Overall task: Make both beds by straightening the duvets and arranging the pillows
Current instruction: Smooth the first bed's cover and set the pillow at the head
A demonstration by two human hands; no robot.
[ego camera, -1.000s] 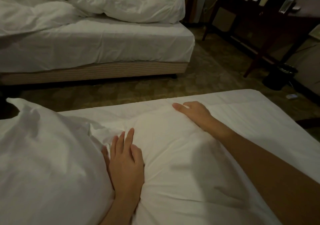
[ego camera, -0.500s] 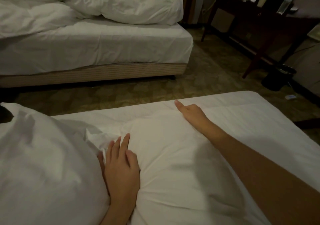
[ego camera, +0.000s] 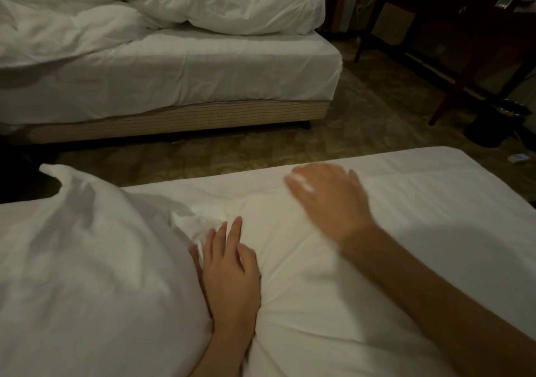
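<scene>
A plump white fabric pillow [ego camera: 304, 289] lies on the near bed [ego camera: 435, 191], a mattress covered in a smooth white sheet. The person's left hand [ego camera: 232, 278] rests flat on the pillow's left edge, fingers straight and relaxed, pressing into the crease between it and a second white pillow [ego camera: 87, 275] that bulges up just beside it on the left. The right hand [ego camera: 327, 199] is over the far upper part of the first pillow, near the bed's edge; it is blurred, with fingers spread and seemingly straight, and holds nothing.

Across a strip of patterned carpet [ego camera: 362, 121] stands the far bed [ego camera: 188, 72], its crumpled white duvet [ego camera: 217, 5] bunched in a heap along the far side, leaving the sheet bare. A dark wooden desk [ego camera: 478, 28] stands at the upper right, with a black waste bin [ego camera: 496, 124] beside its leg.
</scene>
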